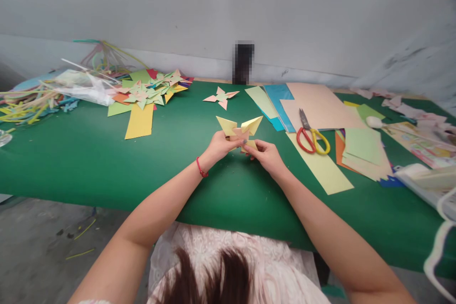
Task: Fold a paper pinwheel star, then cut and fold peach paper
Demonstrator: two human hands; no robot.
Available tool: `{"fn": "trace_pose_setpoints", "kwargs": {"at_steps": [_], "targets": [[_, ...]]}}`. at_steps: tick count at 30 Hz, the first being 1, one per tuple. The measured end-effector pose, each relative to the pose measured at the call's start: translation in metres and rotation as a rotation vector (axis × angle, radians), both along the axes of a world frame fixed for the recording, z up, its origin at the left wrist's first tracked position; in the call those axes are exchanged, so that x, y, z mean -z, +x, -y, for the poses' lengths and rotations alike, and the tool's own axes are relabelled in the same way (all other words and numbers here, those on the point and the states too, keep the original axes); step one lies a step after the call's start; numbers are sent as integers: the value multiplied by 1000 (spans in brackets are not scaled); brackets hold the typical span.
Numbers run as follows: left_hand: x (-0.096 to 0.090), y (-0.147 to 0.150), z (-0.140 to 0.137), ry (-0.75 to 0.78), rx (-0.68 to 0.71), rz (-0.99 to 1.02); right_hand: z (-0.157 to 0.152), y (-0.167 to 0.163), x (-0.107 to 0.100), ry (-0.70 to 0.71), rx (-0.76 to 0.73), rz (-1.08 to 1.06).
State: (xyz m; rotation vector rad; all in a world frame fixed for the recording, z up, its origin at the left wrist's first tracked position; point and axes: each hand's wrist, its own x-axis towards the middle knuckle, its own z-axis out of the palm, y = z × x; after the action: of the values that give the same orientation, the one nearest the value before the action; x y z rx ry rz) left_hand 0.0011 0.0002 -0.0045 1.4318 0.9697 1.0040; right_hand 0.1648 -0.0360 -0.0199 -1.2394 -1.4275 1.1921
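Between my hands, just above the green table, is a folded paper star in pale yellow and pink, two of its points angled up and outward. My left hand is closed on its left side, the thumb pressed across the middle. With thumb and fingers pinched, my right hand grips the lower right point. Parts of the star's lower side are hidden behind my fingers. Beyond my hands a finished-looking pink and green paper star lies flat on the table.
Scissors with red and yellow handles lie on paper sheets at the right. A heap of folded stars and a yellow strip are at the left, beside tangled coloured strips. A white cable hangs near the right edge of the table.
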Motion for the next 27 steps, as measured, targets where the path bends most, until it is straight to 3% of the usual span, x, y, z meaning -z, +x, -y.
{"fn": "trace_pose_setpoints", "kwargs": {"at_steps": [6, 9, 15, 18, 21, 27], "targets": [[1, -3, -3, 325, -291, -149, -6, 3, 0, 2, 223, -47], [-2, -5, -1, 484, -316, -269, -8, 6, 3, -35, 243, -72], [-5, -6, 6, 754, -222, -411, -7, 8, 3, -8, 309, -48], [-6, -7, 7, 823, -154, -428, -6, 4, 0, -125, 196, -188], [-6, -7, 7, 873, -5, -474, -5, 0, -4, -251, 65, -364], [-8, -6, 5, 878, 163, -534, -4, 1, -10, -310, 33, -483]]}}
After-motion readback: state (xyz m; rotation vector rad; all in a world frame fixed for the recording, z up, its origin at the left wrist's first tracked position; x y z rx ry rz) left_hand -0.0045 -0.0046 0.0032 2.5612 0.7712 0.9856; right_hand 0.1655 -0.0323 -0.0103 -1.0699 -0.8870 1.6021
